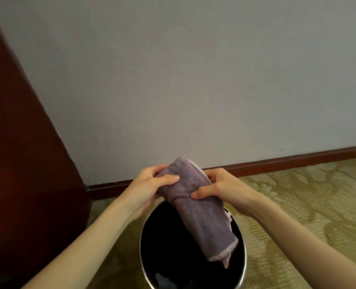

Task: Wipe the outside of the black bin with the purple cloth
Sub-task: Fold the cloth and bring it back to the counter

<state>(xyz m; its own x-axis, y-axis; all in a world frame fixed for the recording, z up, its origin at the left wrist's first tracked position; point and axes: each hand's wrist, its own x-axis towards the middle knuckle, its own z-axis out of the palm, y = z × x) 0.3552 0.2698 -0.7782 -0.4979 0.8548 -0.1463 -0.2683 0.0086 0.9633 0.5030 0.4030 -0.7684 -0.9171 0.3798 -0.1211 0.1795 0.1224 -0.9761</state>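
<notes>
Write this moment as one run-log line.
wiping: not started | left hand: grips purple cloth | right hand: grips purple cloth | purple cloth: rolled, above black bin opening

Both hands hold the folded purple cloth (196, 203) above the open black bin (146, 243). The left hand (150, 184) grips the cloth's upper end, the right hand (221, 189) pinches its middle. The bin stands on patterned carpet (298, 205), near the wall (193, 80) and skirting board (277, 159).

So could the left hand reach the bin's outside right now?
Probably yes: the bin stands just below the left hand, with bare carpet beside its left wall. It and the right hand grip the cloth, though.
</notes>
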